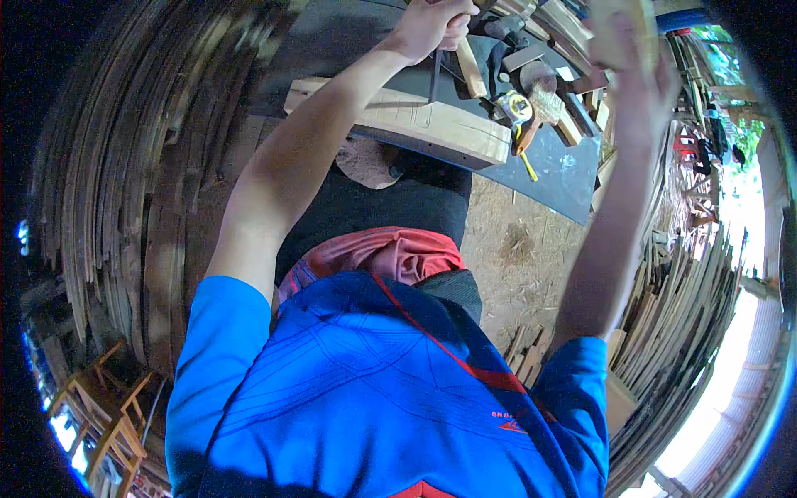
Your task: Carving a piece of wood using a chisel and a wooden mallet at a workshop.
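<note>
My left hand (433,31) is closed around the upper part of a chisel (434,76), whose dark blade points down onto a pale wooden beam (469,137). Pencil-like outlines show on the beam's top face near the blade tip. The beam lies across the dark worktable in front of me. Up on the right, my right hand (643,83) is raised and smeared by motion. It appears closed on a pale wooden mallet (621,41), also blurred and partly cut off by the upper edge.
Right of the chisel lie a wooden handle (471,68), a yellow tape measure (515,106) and a brush-like tool (544,108) on the dark tabletop (556,170). Long boards (124,166) stack up on the left, more timber (672,324) on the right. Shavings litter the floor (515,241).
</note>
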`<state>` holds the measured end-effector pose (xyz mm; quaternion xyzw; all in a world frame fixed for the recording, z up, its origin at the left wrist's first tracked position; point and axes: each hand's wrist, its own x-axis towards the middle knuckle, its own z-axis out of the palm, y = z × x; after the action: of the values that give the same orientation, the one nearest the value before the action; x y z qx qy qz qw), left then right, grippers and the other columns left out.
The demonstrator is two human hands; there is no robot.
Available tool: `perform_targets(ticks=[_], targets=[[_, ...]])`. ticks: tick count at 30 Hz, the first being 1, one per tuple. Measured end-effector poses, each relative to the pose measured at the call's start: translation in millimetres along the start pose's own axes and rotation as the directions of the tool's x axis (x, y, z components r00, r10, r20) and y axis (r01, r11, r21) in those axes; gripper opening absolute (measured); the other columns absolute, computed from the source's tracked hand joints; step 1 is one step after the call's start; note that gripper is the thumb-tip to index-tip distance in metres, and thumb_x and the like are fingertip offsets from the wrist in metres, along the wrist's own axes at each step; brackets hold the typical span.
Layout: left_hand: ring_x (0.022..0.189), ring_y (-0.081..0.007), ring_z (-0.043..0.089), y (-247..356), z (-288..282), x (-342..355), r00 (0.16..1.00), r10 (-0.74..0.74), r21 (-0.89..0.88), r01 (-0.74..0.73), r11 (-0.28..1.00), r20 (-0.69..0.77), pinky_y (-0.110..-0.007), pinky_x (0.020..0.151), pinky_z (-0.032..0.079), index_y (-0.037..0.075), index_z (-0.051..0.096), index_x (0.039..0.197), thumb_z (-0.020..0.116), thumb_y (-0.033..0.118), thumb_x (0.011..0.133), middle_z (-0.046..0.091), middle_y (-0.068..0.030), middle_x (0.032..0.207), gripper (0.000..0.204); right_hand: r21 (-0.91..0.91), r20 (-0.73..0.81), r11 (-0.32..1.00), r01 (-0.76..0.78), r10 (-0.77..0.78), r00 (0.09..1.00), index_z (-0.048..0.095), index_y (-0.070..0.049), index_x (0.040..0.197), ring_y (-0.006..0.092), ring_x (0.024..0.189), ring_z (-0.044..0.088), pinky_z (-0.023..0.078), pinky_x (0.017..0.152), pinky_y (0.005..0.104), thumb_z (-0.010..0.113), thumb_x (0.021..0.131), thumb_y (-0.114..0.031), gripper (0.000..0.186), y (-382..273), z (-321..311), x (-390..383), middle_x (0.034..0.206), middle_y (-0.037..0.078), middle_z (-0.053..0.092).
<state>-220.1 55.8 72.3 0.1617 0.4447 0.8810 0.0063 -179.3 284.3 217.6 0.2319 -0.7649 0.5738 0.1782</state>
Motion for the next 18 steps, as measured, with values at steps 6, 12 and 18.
perform_targets(ticks=[6, 12, 18], targets=[[0.035, -0.0098, 0.032, 0.2, 14.1, -4.4, 0.987, 0.076, 0.189, -0.103, 0.977, 0.144, -0.027, 0.037, 0.025, 0.013, 0.045, 0.061, 0.061, 0.016, 0.094, 0.039, 0.0027, 0.049, 0.036, -0.484, -0.133, 0.845, 0.226, -0.326, 0.936, 0.067, 0.001, 0.105, 0.0156, 0.06, 0.061, 0.049, 0.054, 0.0273, 0.065, 0.094, -0.04, 0.042, -121.3, 24.7, 12.4, 0.077, 0.007, 0.066], [0.036, -0.0113, 0.032, -9.2, 5.4, -1.3, 0.993, 0.02, 0.034, -0.024, 0.999, 0.113, -0.028, 0.037, 0.025, 0.013, 0.042, 0.063, 0.059, 0.016, 0.094, 0.036, 0.0021, 0.048, 0.036, -0.555, 0.198, 0.768, 0.32, -0.252, 0.947, 0.066, 0.003, 0.106, 0.0127, 0.065, 0.064, 0.049, 0.057, 0.0261, 0.07, 0.09, -0.032, 0.038, -113.5, 9.0, 2.4, 0.077, 0.007, 0.066], [0.039, -0.0073, 0.033, -9.2, 6.1, -6.9, 0.993, 0.066, 0.166, -0.082, 0.983, 0.096, -0.027, 0.039, 0.023, 0.011, 0.041, 0.056, 0.06, 0.015, 0.09, 0.038, 0.0041, 0.048, 0.039, -0.571, 0.343, 0.713, 0.407, -0.243, 0.907, 0.066, 0.005, 0.104, 0.0127, 0.058, 0.06, 0.046, 0.051, 0.0225, 0.071, 0.09, -0.028, 0.036, -114.8, 4.6, -5.2, 0.071, 0.006, 0.063]])
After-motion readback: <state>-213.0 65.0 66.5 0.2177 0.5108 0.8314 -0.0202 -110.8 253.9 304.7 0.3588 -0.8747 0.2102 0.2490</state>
